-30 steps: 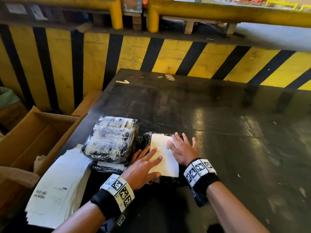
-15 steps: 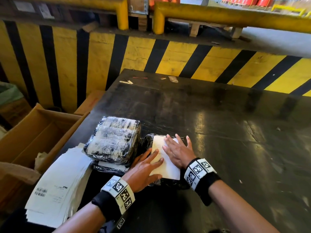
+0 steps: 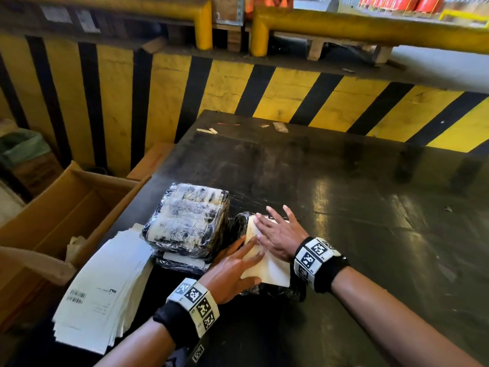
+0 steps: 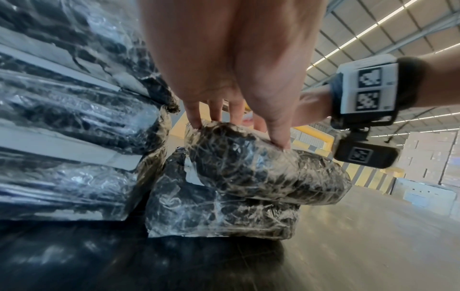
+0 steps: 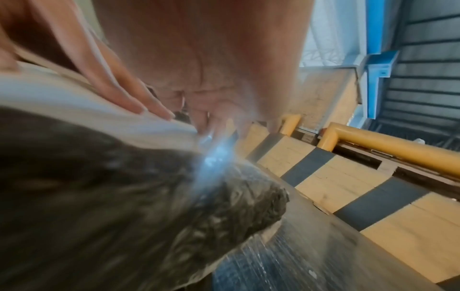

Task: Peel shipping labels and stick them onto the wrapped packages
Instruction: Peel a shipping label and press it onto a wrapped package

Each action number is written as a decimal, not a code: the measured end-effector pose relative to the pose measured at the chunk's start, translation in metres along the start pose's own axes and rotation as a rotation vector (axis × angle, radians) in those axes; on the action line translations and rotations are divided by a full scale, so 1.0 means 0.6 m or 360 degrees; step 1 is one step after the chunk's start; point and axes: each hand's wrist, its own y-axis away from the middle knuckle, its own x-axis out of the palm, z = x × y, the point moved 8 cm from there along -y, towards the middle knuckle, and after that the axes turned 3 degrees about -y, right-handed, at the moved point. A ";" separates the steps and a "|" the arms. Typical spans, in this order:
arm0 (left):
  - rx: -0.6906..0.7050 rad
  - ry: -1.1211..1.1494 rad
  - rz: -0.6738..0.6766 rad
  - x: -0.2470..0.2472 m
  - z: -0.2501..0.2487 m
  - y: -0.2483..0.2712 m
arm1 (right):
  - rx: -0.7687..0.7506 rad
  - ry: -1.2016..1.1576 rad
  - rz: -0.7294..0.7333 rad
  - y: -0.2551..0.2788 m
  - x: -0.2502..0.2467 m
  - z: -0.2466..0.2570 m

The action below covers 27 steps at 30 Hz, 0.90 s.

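A small black plastic-wrapped package (image 3: 275, 292) (image 4: 261, 177) (image 5: 149, 196) lies at the near left of the dark table (image 3: 370, 234). A white shipping label (image 3: 270, 268) (image 5: 87, 110) lies flat on its top. My left hand (image 3: 232, 271) (image 4: 236, 110) presses the label's near left part with straight fingers. My right hand (image 3: 277, 234) (image 5: 189, 110) lies flat on the label's far part, fingers spread. To the left, a larger wrapped package (image 3: 188, 218) (image 4: 74, 98) sits on top of another wrapped one (image 3: 182, 263). A stack of label sheets (image 3: 103, 290) lies at the table's near left corner.
An open cardboard box (image 3: 60, 223) stands left of the table. A yellow-and-black striped barrier (image 3: 264, 91) with yellow rails (image 3: 370, 27) runs behind the table. Small scraps (image 3: 280, 127) lie at the far edge.
My right hand has slid left and farther across the label, smoothing it. My left hand has stayed pressed on the label's near left part.
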 end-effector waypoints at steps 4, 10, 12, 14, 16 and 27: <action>-0.0015 0.0007 0.0029 -0.003 -0.002 0.001 | 0.0012 -0.0123 0.0081 -0.032 -0.004 0.000; 0.0044 0.0004 -0.0059 -0.005 -0.002 0.001 | 0.0074 -0.0438 0.0095 -0.022 -0.014 -0.003; 0.0186 -0.0015 -0.0160 -0.011 -0.014 0.000 | -0.0050 -0.0208 0.0035 -0.013 -0.016 0.014; 0.0267 -0.0040 -0.0195 -0.016 -0.023 0.000 | -0.0076 -0.0088 0.0021 -0.014 -0.014 0.022; 0.0183 -0.0046 -0.0152 -0.017 -0.018 -0.002 | -0.0038 -0.0157 0.0058 -0.026 -0.011 0.017; -0.0069 -0.0043 0.0035 -0.002 0.007 -0.002 | 0.0020 -0.0430 -0.0093 0.096 0.061 -0.046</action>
